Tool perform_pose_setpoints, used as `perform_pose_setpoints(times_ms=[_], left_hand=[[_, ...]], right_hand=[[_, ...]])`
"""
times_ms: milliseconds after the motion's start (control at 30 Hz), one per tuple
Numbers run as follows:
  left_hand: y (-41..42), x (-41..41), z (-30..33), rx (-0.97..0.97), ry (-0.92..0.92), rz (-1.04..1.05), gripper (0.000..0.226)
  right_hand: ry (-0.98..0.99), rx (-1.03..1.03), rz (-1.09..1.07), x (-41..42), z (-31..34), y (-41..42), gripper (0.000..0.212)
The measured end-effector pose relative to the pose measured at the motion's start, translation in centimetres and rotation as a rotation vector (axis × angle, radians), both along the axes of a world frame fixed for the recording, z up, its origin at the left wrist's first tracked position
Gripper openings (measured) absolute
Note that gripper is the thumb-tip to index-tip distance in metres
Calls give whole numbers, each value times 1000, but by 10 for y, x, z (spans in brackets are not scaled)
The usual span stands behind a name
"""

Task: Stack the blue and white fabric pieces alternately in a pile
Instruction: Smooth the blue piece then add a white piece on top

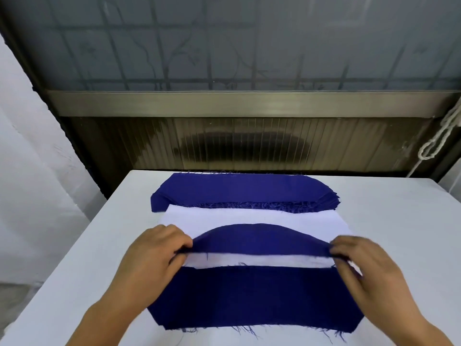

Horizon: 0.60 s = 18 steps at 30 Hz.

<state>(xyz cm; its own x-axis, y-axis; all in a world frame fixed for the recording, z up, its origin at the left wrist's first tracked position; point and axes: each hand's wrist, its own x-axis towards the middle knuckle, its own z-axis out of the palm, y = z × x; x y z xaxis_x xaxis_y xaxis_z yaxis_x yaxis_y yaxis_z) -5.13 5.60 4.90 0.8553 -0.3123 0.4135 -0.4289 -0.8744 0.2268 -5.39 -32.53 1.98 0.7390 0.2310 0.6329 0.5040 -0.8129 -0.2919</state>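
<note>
Nearest on the white counter [62, 283], blue cloth [252, 298]; above it, left hand [154, 253] and right hand [359, 260], each grip pinching a folded blue piece [259, 239] over white cloth [249, 217]; beyond, blue pile [239, 189], rope [439, 138] by the wall

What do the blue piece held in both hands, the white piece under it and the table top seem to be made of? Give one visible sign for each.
Blue piece: woven cloth, matt; loose threads fray from blue edges nearby.
White piece: thin cloth, probably woven, matt; it lies flat and limp.
Table top: unclear; smooth pale surface, perhaps a cloth covering or laminate.
</note>
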Motion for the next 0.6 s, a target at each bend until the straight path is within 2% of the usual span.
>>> perform_pose_setpoints(times_ms=[133, 167, 300, 400, 467, 567, 600], left_hand=[[-1, -23, -53, 7, 57, -83, 46], [-3, -29, -67, 6, 70, -92, 48], [-7, -39, -96, -59, 95, -84, 51], [-8, -37, -95, -68, 6, -109, 18], [-11, -36, -93, -37, -8, -114, 25], [-12, -37, -96, -19, -78, -120, 25], [-12, -37, -97, -24, -103, -123, 25]], right_hand=[[46, -86, 44, -19, -43, -5, 50], [84, -103, 45, -22, -50, -7, 50], [167, -122, 60, -24, -56, -10, 25], [159, -119, 54, -23, -58, -11, 17], [136, -120, 53, -23, -62, -12, 13], [108, -144, 29, -23, -64, -14, 20], [70, -160, 35, -23, -64, -13, 15]])
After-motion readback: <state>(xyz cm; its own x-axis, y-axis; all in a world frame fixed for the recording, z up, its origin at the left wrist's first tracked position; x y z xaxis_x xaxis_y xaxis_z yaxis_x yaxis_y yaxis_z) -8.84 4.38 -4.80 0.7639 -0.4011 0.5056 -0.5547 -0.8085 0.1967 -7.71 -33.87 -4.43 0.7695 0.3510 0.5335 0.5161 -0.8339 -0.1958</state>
